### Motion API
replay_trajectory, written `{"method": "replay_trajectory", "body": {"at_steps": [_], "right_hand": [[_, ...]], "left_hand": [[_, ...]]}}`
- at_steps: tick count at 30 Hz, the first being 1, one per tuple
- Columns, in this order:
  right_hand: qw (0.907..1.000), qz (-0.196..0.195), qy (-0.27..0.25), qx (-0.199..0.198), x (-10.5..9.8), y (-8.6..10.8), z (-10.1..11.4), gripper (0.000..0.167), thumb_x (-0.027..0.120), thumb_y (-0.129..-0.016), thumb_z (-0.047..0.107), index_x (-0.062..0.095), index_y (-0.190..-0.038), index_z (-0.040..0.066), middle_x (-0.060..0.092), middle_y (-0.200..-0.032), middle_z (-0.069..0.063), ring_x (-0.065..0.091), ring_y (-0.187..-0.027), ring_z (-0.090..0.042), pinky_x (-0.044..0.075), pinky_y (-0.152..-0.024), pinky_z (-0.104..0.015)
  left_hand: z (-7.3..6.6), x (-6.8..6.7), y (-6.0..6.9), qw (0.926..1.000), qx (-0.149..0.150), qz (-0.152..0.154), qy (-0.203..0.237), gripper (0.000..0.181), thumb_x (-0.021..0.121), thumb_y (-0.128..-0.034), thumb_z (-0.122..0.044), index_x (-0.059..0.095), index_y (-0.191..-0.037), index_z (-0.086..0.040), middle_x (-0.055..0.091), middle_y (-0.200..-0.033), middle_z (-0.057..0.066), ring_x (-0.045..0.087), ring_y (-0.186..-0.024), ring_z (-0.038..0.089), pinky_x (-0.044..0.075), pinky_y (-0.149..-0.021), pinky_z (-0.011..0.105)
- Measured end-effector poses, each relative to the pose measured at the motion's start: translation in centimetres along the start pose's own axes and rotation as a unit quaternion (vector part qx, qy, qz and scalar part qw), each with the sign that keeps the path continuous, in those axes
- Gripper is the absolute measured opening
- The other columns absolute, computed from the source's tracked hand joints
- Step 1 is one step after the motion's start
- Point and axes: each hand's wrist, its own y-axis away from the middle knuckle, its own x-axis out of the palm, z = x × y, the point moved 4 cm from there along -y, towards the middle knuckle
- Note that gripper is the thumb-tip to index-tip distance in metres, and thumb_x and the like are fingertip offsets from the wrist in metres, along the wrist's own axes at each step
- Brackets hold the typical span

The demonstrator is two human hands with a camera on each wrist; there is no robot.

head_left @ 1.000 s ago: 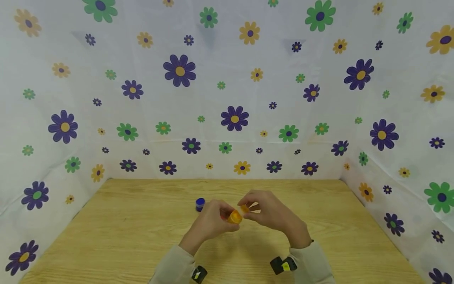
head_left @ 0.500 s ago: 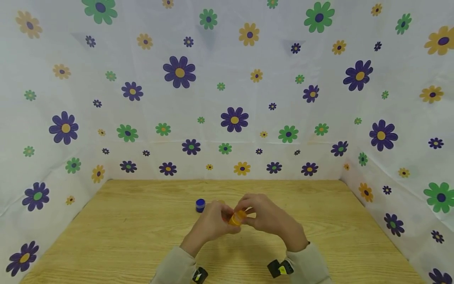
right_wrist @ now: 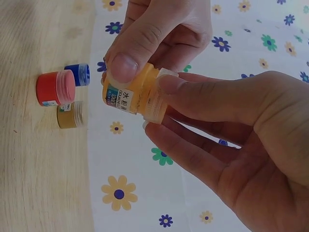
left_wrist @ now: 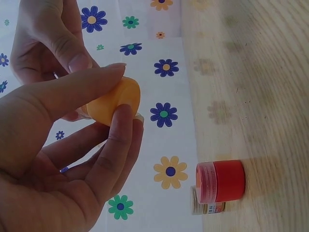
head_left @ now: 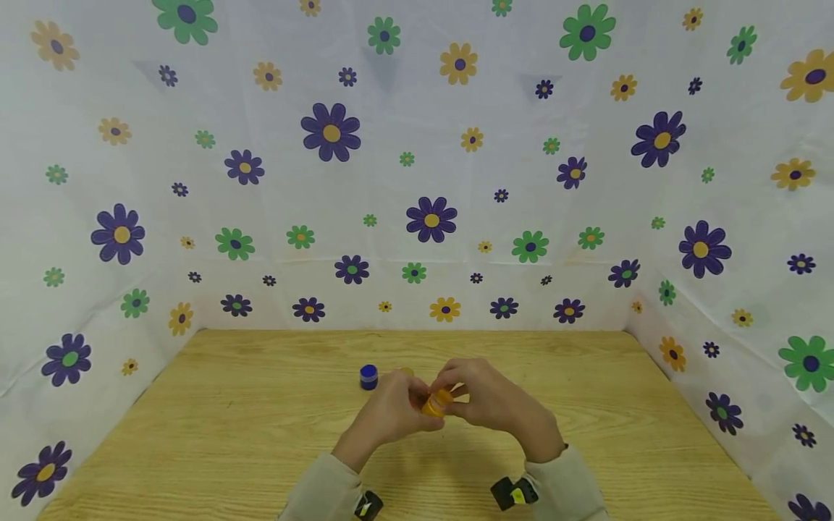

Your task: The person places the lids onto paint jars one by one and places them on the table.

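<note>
Between the two hands is a small yellow-orange paint jar [right_wrist: 126, 92], tilted, with a printed label. My left hand [head_left: 389, 411] grips its body, with thumb and fingers round its base in the left wrist view. My right hand [head_left: 489, 396] pinches the clear-rimmed lid [right_wrist: 155, 104] between thumb and fingers. The lid sits at the jar's mouth; whether it is fully seated I cannot tell. Beyond the left hand stand a red jar [right_wrist: 48, 89], a blue jar [head_left: 368, 377] and a gold jar [right_wrist: 67, 116]. In the head view the left hand largely hides the red and gold ones.
A light wood-grain table [head_left: 228, 427] lies under the hands. White cloth [head_left: 378, 181] printed with flowers hangs along the back and both sides. Each wrist carries a small black camera, such as the right wrist camera [head_left: 513, 493].
The right hand has moved slightly left and down, bringing the lid from apart onto the jar's mouth. The jar has tipped a little in the left hand. The blue jar has not moved.
</note>
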Motion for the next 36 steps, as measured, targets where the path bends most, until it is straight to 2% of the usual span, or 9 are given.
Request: {"method": "replay_trajectory", "body": {"at_steps": [11,18,25,30,33,36], "right_hand": [[0.9997,0.013,0.013,0.017,0.15,-0.01,-0.16,0.02,0.078,-0.089,0.001,0.078,-0.109,0.001,0.074,-0.103,-0.009,0.071,-0.095,-0.02,0.062,-0.081,-0.025],[0.9993,0.01,0.017,0.033,0.24,-0.01,-0.26,0.017,0.077,-0.089,0.001,0.079,-0.106,0.001,0.075,-0.098,-0.008,0.069,-0.088,-0.017,0.062,-0.078,-0.028],[0.9988,0.011,0.031,0.037,0.37,-0.08,-0.11,0.013,0.076,-0.091,0.004,0.08,-0.103,0.002,0.074,-0.091,-0.005,0.06,-0.078,-0.008,0.052,-0.07,-0.019],[0.9984,0.011,0.033,0.044,0.45,-0.25,-0.16,0.009,0.075,-0.093,0.01,0.079,-0.098,0.003,0.072,-0.083,-0.002,0.054,-0.069,-0.003,0.049,-0.062,-0.018],[0.9981,0.015,0.028,0.053,0.39,-0.22,-0.31,0.017,0.072,-0.097,0.014,0.077,-0.106,0.001,0.075,-0.087,-0.005,0.061,-0.072,-0.007,0.052,-0.065,-0.019],[0.9979,0.012,0.03,0.056,0.16,-0.04,-0.44,0.021,0.067,-0.1,0.014,0.074,-0.114,-0.001,0.076,-0.1,-0.009,0.069,-0.085,-0.015,0.056,-0.072,-0.021]], "left_hand": [[0.15,0.23,-0.14,0.9999,-0.012,0.007,-0.006,0.027,0.092,-0.075,-0.013,0.08,-0.097,-0.002,0.078,-0.088,0.005,0.066,-0.073,0.01,0.057,-0.065,0.023],[0.13,0.45,-0.03,0.9999,-0.014,0.01,-0.001,0.024,0.091,-0.075,-0.012,0.08,-0.094,-0.003,0.078,-0.083,0.005,0.065,-0.069,0.01,0.054,-0.062,0.023],[0.15,0.54,0.0,0.9998,-0.015,0.013,-0.002,0.021,0.092,-0.0737,-0.012,0.08,-0.09,-0.005,0.077,-0.08,0.002,0.063,-0.068,0.009,0.052,-0.06,0.023],[0.23,0.58,-0.02,0.9998,-0.016,0.012,-0.005,0.017,0.091,-0.0739,-0.011,0.08,-0.087,-0.007,0.075,-0.077,-0.001,0.06,-0.066,0.009,0.049,-0.058,0.023],[0.27,0.6,-0.04,0.9998,-0.014,0.013,-0.006,0.019,0.091,-0.0743,-0.012,0.08,-0.088,-0.007,0.076,-0.079,0.0,0.062,-0.067,0.009,0.051,-0.06,0.023],[0.27,0.57,-0.06,0.9998,-0.008,0.013,-0.01,0.023,0.091,-0.0749,-0.013,0.081,-0.093,-0.005,0.078,-0.085,0.003,0.066,-0.071,0.009,0.054,-0.064,0.024]]}}
